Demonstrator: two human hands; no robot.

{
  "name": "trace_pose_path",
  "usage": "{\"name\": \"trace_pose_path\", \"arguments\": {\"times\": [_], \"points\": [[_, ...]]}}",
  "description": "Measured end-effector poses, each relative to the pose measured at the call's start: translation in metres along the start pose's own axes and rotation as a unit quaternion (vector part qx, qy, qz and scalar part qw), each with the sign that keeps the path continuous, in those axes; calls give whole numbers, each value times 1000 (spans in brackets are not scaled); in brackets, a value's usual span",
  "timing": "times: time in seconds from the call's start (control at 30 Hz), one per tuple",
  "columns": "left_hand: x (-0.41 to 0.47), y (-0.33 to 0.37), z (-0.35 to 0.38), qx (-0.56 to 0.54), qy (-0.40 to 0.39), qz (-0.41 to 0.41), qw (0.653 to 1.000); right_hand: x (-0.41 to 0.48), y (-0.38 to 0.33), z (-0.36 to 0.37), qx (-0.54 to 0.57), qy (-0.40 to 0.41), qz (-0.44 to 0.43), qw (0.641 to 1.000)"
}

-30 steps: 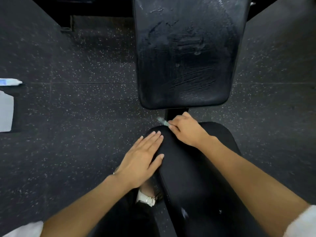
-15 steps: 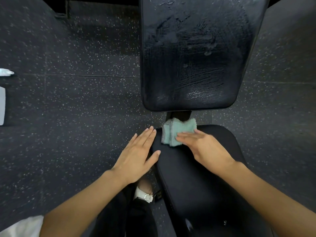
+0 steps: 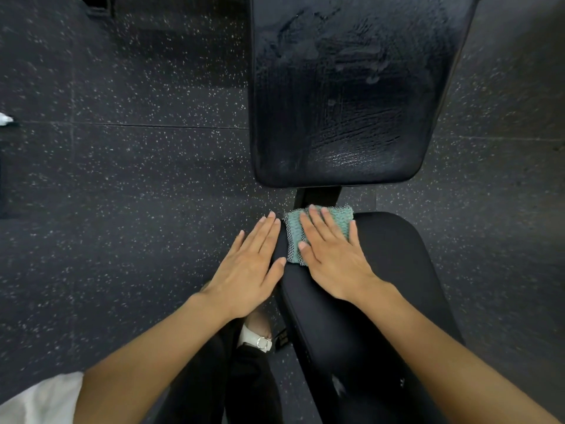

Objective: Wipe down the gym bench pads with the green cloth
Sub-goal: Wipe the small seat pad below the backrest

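Cloth: folded green knitted cloth, looks soft, light; best pressed flat mid-fold.
Right grip: spread flat, pressing it onto black seat pad.
Left grip: spread at pad edge.

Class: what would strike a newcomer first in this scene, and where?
The green cloth, bright against black, lies at the far end of the seat pad under the flat right hand. The left hand rests flat on that pad's left edge. Beyond, the back pad shows streaky smears.
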State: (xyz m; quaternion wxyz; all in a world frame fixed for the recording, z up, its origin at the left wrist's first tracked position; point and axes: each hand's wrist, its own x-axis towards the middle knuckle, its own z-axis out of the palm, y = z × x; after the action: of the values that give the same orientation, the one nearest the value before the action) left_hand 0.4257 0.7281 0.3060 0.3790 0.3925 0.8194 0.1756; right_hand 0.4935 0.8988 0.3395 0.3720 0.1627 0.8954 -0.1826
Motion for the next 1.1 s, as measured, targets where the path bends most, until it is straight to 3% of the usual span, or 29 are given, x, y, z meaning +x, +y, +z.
{"name": "trace_pose_path", "arguments": {"times": [0.23,0.7,0.8,1.1], "points": [[-1,2,-2,1,-14,-17,1000,9,-13,1,6,9,-88,996],[-1,3,-1,-20,-22,-17,999,-13,57,-20,-29,0,78,997],[0,4,-4,-22,-27,-14,999,-8,40,-12,53,20,83,995],[3,0,-4,-7,-39,2,999,17,1,-1,81,74,36,993]]}}
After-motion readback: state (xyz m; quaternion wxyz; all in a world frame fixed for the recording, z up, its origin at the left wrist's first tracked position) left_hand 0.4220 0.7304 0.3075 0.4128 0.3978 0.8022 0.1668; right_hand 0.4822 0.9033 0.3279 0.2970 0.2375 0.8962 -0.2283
